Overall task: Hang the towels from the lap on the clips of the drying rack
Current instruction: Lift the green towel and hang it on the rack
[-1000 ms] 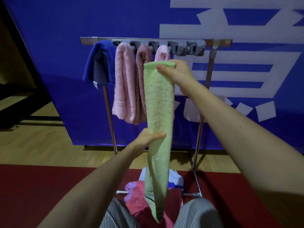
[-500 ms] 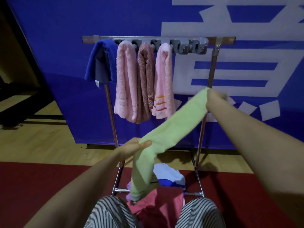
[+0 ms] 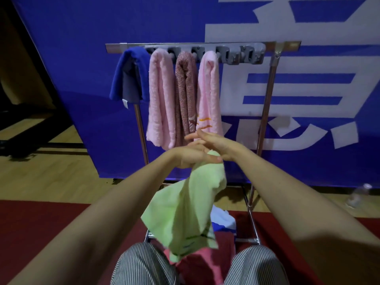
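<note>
While the left hand [image 3: 191,160] pinches the top of the green towel [image 3: 185,210] above the lap [image 3: 144,266], the right hand [image 3: 220,145] lays straight fingers across it, likely bunching it for the free clips [image 3: 240,56] at the right end of the rack [image 3: 267,103].

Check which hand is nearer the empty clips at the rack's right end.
Right. The right hand sits below the empty clips, slightly left; the left hand, gripping the green towel, is lower and further left.

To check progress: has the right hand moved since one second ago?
Yes. The right hand dropped from the clip bar to the pink towel's lower end.
</note>
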The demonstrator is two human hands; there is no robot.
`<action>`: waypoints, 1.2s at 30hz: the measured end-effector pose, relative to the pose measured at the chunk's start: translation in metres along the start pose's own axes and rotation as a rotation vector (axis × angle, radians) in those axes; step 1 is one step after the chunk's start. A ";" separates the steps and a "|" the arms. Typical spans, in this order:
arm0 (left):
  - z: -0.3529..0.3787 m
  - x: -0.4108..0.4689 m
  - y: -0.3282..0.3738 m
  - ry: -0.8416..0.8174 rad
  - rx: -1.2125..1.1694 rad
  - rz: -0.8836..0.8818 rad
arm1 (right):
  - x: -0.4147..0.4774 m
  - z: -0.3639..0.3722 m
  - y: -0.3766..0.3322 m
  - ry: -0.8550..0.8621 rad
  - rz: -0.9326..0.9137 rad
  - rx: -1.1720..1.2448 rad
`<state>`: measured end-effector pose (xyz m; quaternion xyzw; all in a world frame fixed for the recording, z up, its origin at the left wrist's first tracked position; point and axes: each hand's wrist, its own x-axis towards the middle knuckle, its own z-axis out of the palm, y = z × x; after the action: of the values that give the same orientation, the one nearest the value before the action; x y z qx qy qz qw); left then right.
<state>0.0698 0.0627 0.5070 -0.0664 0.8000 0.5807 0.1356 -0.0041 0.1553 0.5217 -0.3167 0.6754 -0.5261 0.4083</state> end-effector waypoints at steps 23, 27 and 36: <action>-0.028 -0.006 -0.048 -0.225 0.026 -0.127 | -0.016 -0.033 0.003 -0.250 0.304 -0.604; -0.037 -0.010 -0.057 -0.143 0.557 -0.212 | -0.020 -0.036 0.003 -0.253 0.233 -0.447; -0.018 -0.012 -0.036 -0.170 -0.092 0.200 | -0.020 -0.025 -0.014 -0.249 0.156 -0.379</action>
<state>0.0882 0.0341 0.4831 0.0569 0.7607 0.6310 0.1412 -0.0171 0.1800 0.5425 -0.3971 0.7289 -0.3137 0.4610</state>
